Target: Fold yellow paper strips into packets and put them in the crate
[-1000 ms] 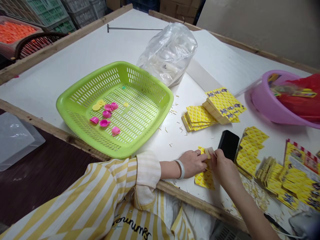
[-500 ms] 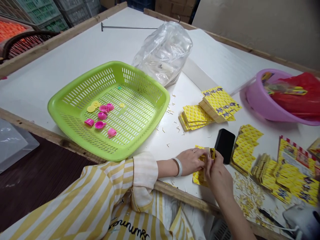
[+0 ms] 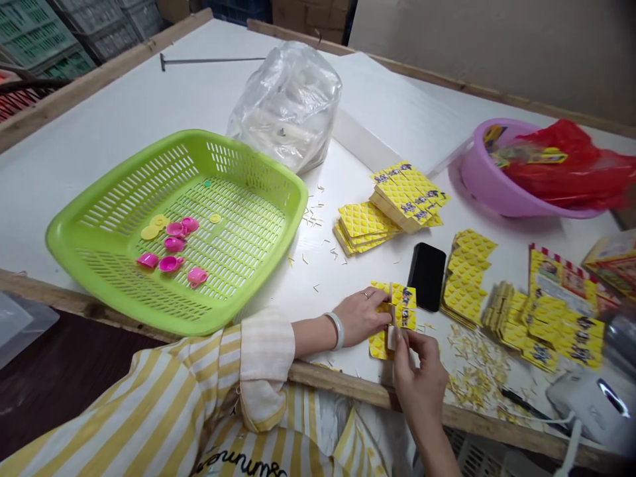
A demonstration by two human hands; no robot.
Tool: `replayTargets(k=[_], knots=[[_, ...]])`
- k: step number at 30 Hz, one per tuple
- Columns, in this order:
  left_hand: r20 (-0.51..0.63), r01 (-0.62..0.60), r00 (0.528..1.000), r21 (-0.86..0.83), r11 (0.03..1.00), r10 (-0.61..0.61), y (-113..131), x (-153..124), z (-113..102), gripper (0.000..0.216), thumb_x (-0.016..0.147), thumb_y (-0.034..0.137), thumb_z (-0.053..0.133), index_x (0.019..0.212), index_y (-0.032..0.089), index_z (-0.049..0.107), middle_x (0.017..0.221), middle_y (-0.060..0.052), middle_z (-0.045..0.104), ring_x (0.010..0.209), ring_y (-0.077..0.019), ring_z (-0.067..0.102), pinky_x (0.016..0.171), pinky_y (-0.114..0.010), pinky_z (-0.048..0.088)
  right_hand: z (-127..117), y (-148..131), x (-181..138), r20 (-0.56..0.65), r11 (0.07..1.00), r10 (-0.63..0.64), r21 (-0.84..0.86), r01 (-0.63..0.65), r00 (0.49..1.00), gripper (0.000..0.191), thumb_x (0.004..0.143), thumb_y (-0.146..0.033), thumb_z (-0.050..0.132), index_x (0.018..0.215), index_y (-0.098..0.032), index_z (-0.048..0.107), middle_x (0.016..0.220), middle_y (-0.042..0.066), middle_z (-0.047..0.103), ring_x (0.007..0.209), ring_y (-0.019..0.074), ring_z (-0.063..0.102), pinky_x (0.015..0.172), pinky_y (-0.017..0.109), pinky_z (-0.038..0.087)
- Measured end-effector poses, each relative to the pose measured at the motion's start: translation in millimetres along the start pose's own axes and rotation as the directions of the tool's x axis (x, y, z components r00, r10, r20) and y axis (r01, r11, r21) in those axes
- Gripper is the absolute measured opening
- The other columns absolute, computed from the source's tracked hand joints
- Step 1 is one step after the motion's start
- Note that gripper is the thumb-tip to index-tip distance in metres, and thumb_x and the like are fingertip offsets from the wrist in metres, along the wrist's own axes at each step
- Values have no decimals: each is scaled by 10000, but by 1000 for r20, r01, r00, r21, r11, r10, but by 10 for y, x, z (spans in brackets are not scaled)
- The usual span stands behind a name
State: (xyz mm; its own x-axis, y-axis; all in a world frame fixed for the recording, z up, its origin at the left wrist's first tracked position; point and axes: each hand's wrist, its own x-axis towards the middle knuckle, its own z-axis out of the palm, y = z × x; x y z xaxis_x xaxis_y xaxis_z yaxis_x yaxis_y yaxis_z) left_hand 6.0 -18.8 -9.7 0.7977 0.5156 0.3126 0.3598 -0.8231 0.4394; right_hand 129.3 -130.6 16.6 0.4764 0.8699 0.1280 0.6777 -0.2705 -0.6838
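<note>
In front of me at the table's near edge lies a yellow printed card (image 3: 406, 299) with dark lettering and a wavy pattern. My left hand (image 3: 362, 318) presses on its left side with bent fingers, a ring and a pale bangle showing. Thumb and fingertips of my right hand (image 3: 422, 368) pinch a small pale folded strip (image 3: 391, 336), which stands up from the card's middle. The fingers partly cover where strip and card meet. Just beyond the card lies a black phone (image 3: 427, 276).
A green basket (image 3: 268, 285) holds several pink toy cups and yellow discs. Stacks of yellow cards (image 3: 407, 199) lie behind the phone, with more cards (image 3: 467, 278) to the right. Small yellow scraps (image 3: 477, 368), a black pen (image 3: 529, 407), a clear bag (image 3: 293, 106) and a purple basin (image 3: 489, 179) are around.
My right hand has come down and towards me, opening a gap from my left hand. More of the card's lettered right side shows. The whole view has shifted to the right.
</note>
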Motion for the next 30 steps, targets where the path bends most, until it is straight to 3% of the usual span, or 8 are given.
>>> replayTargets(k=[3, 6, 10, 13, 15, 19, 23, 30], knots=[[30, 74, 997, -59, 995, -73, 18, -10, -24, 204, 896, 296, 516, 991, 157, 631, 1188, -134, 482, 1108, -251, 513, 876, -365, 525, -27, -26, 61, 42, 982, -173, -75, 175, 984, 228, 893, -398, 477, 874, -194, 577, 773, 45, 654, 695, 183, 630, 628, 275, 478], [47, 136, 990, -130, 982, -131, 32, -22, -44, 237, 873, 269, 553, 1092, 178, 561, 1266, -132, 413, 1136, -243, 507, 877, -355, 536, -21, -35, 79, 44, 955, -255, -146, 259, 966, 210, 908, -374, 452, 879, -195, 559, 770, 42, 656, 677, 180, 636, 623, 272, 479], [69, 143, 989, -209, 967, -131, 19, -33, -71, 229, 874, 224, 535, 1098, 179, 515, 1273, -140, 391, 1180, -266, 488, 915, -398, 525, 23, -27, 46, 22, 957, -230, -176, 230, 973, 204, 913, -377, 449, 902, -195, 541, 780, 51, 662, 671, 188, 639, 600, 276, 480], [30, 134, 991, -305, 943, -131, -17, -34, -117, 458, 796, 220, 640, 1193, 148, 423, 1383, -198, 265, 1157, -262, 513, 939, -407, 518, 44, -19, 23, 9, 966, -216, -144, 215, 976, 195, 910, -371, 458, 905, -196, 542, 807, 62, 665, 716, 194, 647, 633, 286, 494], [7, 93, 995, -324, 941, -96, -46, -31, -154, 499, 785, 220, 652, 1212, 148, 404, 1441, -213, 191, 1144, -255, 525, 978, -414, 495, 43, -27, 23, 17, 982, -163, -94, 164, 986, 215, 905, -367, 468, 997, -187, 543, 848, 70, 669, 746, 196, 651, 631, 286, 501], [42, 61, 998, -296, 953, -50, -98, -18, -202, 445, 834, 253, 601, 1226, 150, 417, 1393, -185, 361, 1228, -276, 469, 1019, -434, 462, 22, -75, 63, 144, 1000, -19, 5, 18, 989, 433, 913, -359, 441, 1301, -168, 411, 949, 91, 673, 738, 192, 656, 587, 290, 512], [78, 34, 997, -277, 960, -13, -131, 1, -227, 422, 856, 286, 584, 1226, 129, 454, 1285, -162, 497, 1223, -270, 468, 1031, -428, 442, 28, -103, 99, 182, 997, -42, -51, 52, 982, 366, 924, -348, 376, 1223, -161, 478, 1060, 133, 661, 831, 223, 660, 670, 349, 531], [151, 72, 988, -211, 975, -41, -90, 35, -271, 453, 851, 280, 570, 1269, 155, 448, 1311, -142, 478, 1204, -281, 447, 1003, -455, 448, 88, -131, 114, 165, 983, -99, -140, 122, 981, 326, 925, -275, 332, 1161, -148, 519, 979, 128, 694, 805, 224, 670, 711, 354, 531]])
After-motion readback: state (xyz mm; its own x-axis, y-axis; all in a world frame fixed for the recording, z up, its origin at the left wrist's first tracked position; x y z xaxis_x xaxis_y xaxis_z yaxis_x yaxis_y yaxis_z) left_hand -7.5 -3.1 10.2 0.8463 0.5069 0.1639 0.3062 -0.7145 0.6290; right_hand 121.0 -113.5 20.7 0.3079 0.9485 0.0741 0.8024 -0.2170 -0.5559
